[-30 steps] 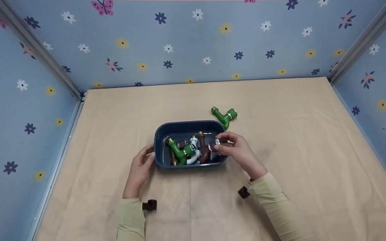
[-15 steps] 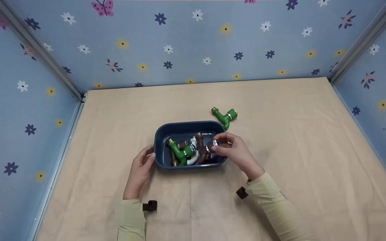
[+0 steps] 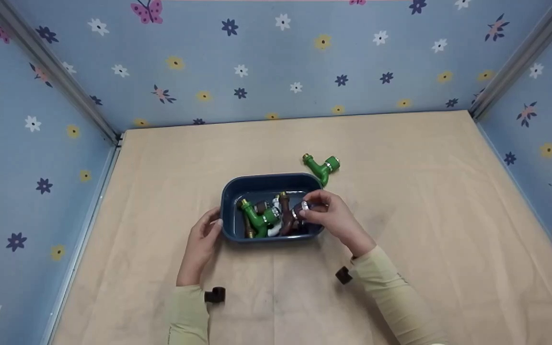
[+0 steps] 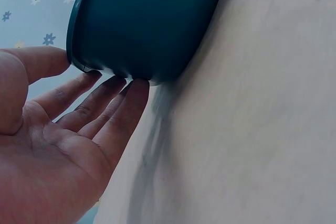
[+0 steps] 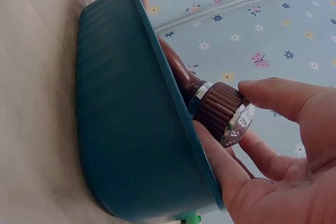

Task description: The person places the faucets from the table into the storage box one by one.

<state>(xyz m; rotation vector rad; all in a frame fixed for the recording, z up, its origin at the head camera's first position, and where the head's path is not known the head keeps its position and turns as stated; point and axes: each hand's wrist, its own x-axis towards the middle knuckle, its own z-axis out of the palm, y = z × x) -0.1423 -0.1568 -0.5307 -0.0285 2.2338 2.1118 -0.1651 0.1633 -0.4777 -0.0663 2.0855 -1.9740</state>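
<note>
Pinching one brown tap [image 5: 218, 108] with right fingers [image 5: 278, 94], left fingers [image 4: 133, 109] apart touching one tub [image 4: 147, 19], two green taps [image 3: 322, 171]

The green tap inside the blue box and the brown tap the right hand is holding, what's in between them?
A white tap, partly hidden, lies between the green tap and the brown tap. The head view shows it.

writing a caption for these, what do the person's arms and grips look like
The left sleeve and right sleeve are pale yellow-green, long, slightly wrinkled, with faint dark markings too small to read. A small black blocky piece juts inward near each wrist. The left grip and right grip are ungloved; no cables show.
</note>
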